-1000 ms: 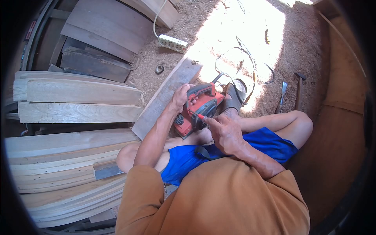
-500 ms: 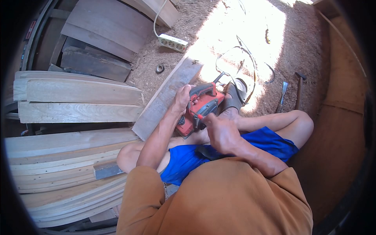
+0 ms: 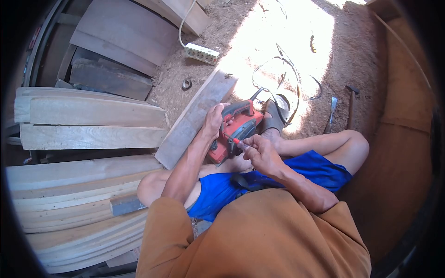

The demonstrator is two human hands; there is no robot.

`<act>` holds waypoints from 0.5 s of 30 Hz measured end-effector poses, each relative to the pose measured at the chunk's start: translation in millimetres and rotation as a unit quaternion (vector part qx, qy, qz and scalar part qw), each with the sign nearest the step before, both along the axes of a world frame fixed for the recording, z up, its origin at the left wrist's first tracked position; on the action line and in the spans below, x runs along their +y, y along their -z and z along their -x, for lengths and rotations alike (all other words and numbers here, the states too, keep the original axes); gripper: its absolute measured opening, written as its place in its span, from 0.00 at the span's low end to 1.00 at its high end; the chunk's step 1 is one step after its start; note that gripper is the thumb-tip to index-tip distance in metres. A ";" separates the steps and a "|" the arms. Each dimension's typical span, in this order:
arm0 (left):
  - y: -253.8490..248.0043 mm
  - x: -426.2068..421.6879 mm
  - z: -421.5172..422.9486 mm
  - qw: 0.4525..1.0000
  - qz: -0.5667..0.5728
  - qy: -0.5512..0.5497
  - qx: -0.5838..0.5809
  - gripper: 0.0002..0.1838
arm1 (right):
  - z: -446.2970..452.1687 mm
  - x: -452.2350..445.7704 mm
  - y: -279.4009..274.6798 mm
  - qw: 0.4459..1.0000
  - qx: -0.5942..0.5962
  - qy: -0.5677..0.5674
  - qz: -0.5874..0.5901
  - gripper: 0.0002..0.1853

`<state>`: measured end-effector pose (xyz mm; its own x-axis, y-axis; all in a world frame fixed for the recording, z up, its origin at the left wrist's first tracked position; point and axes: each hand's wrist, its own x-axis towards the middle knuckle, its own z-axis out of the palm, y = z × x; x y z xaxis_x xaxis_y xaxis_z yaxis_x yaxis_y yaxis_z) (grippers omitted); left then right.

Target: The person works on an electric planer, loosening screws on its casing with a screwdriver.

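A red and grey electric hand planer (image 3: pixel 240 126) rests tilted against my lap and lower leg. My left hand (image 3: pixel 214 121) is closed around its far-left side, some fingers hidden behind the body. In my right hand (image 3: pixel 262 154) is a screwdriver (image 3: pixel 238 141) with a red collar, its thin shaft pointing left at the planer's side. The tip lies at or very near the planer; whether it sits in a screw is too small to tell. A black cord leaves the planer's rear near my sandalled foot (image 3: pixel 276 116).
A wooden board (image 3: pixel 197 120) lies beyond my left arm. Stacked planks (image 3: pixel 92 134) fill the left side. A power strip (image 3: pixel 201 53), a tape roll (image 3: pixel 187 84), a chisel (image 3: pixel 332 111) and a hammer (image 3: pixel 352 104) lie on the shaving-covered ground. The cord (image 3: pixel 296 88) loops ahead.
My right hand has turned and shifted slightly, so the screwdriver's handle now shows more clearly. My left hand keeps its hold on the planer. The whole view has shifted slightly.
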<state>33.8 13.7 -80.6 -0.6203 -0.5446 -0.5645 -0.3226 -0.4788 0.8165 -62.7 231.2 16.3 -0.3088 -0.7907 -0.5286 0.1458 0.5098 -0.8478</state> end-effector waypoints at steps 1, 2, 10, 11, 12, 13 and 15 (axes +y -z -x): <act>0.2 -0.4 1.4 1.000 -0.005 0.006 0.004 0.27 | 1.0 2.1 -0.3 0.999 0.044 -0.018 0.008 0.12; 0.6 0.0 0.2 1.000 -0.011 0.009 0.006 0.27 | 0.7 4.6 -0.7 0.995 0.087 -0.038 0.016 0.12; -0.3 2.8 2.9 1.000 -0.010 0.009 -0.001 0.27 | 0.2 2.1 -27.1 0.902 0.362 -0.228 0.054 0.12; 0.1 4.0 3.0 1.000 -0.010 0.006 0.000 0.27 | -0.7 2.5 -23.8 0.915 0.341 -0.207 0.059 0.11; 1.0 5.6 2.3 1.000 -0.011 0.004 0.000 0.27 | -4.2 4.8 -12.1 0.934 0.309 -0.157 0.087 0.11; 1.9 6.4 2.2 1.000 -0.009 0.003 -0.001 0.27 | -8.1 6.5 2.7 0.948 0.277 -0.105 0.114 0.10; 3.4 5.7 2.4 1.000 -0.005 0.001 0.001 0.27 | -4.4 8.0 12.8 0.991 0.116 -0.022 0.069 0.11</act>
